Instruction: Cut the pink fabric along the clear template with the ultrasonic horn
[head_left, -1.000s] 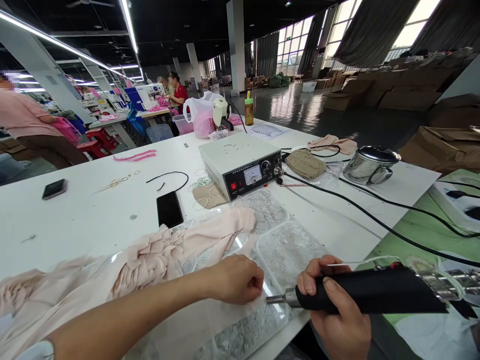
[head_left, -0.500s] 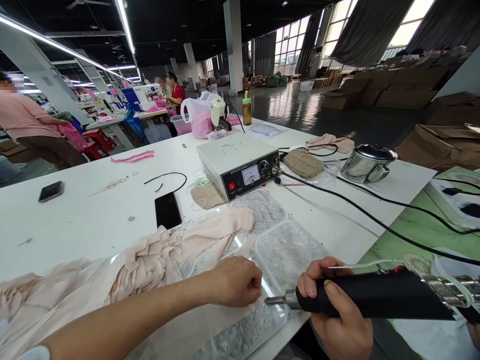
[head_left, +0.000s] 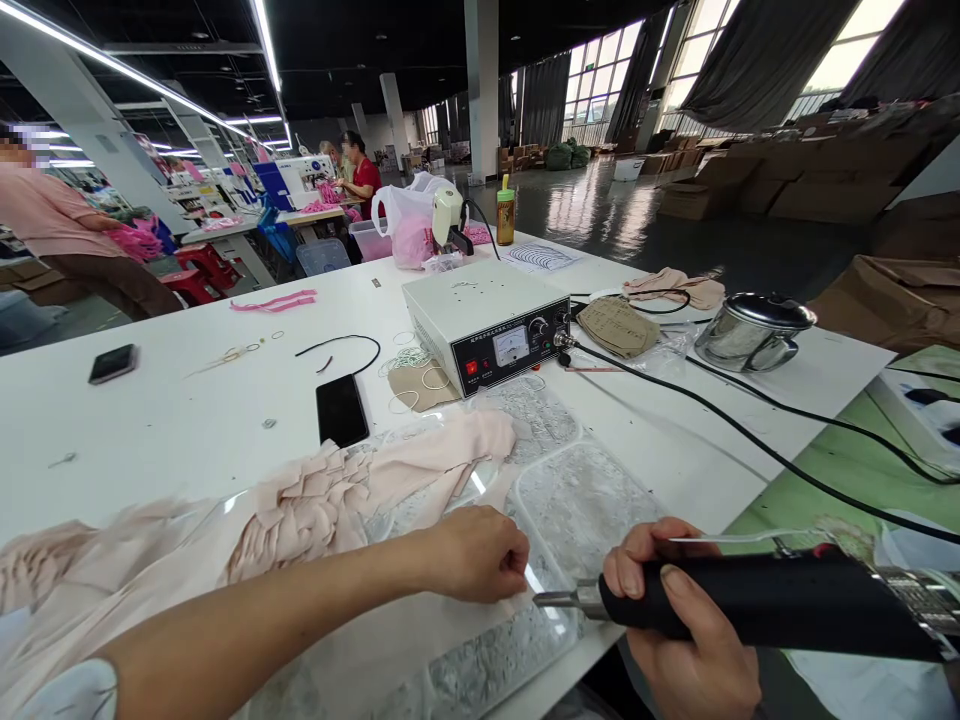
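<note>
Pale pink fabric, gathered into ruffles along part of its length, lies over a clear mat with grey marbled patches. My left hand is closed low over the fabric's near right end, its fingers curled down and pressed together on the cloth. The fingertips are partly hidden. In my right hand is a black-handled ultrasonic hand tool, held level. Its tapered metal tip points left, just short of my left fingers and near the fabric's edge.
Behind the mat stands a power box with a dial, its black cable running right. A phone, a steel mug, a cardboard piece and small scissors lie around. People work at the back left.
The view has shifted slightly, so the table things sit a little further right. Both hands and the tool keep nearly the same places relative to the fabric.
</note>
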